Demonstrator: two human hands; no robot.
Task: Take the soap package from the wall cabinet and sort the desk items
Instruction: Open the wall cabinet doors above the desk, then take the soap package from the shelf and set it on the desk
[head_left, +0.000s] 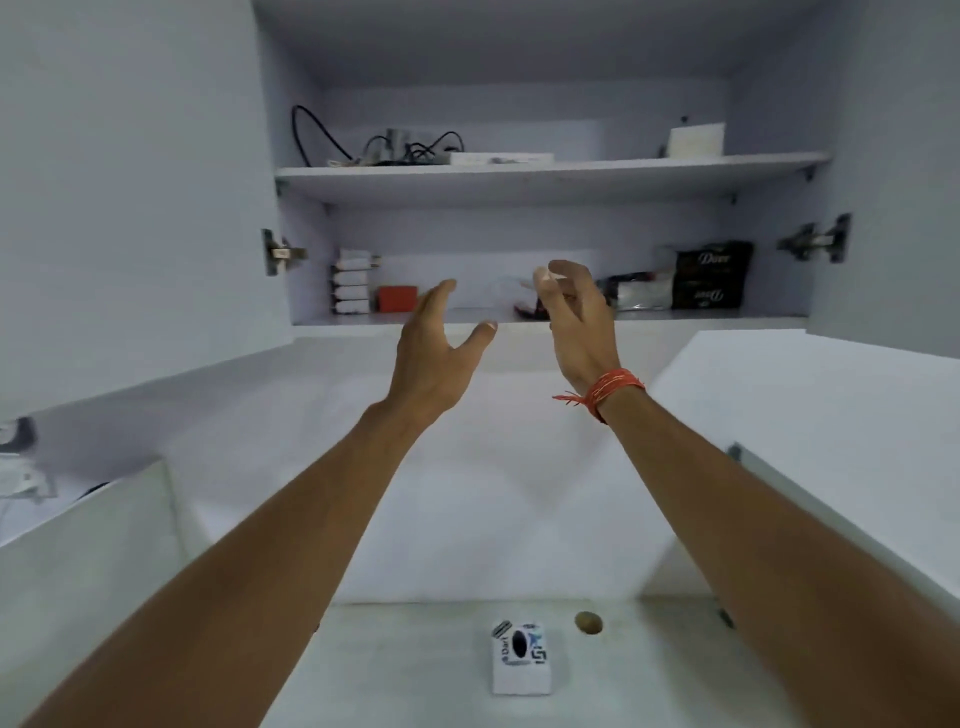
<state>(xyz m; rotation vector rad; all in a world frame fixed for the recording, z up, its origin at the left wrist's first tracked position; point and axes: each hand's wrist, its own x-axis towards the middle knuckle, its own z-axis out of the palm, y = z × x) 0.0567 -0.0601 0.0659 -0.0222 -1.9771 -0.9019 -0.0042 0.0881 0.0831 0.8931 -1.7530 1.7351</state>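
Note:
The wall cabinet hangs open in front of me, both doors swung aside. On its lower shelf, at the right, stands a black Dove soap package with silver packets beside it. My left hand is raised just below the lower shelf's front edge, fingers spread and holding nothing. My right hand, with a red thread at the wrist, reaches up in front of the shelf's middle, fingers loosely curled and apart, nothing in them. It hides part of a clear bag lying on the shelf.
A stack of small white boxes and a red box sit at the shelf's left. Cables and a white box lie on the upper shelf. Below, on the desk, stands a small white box next to a round cable hole.

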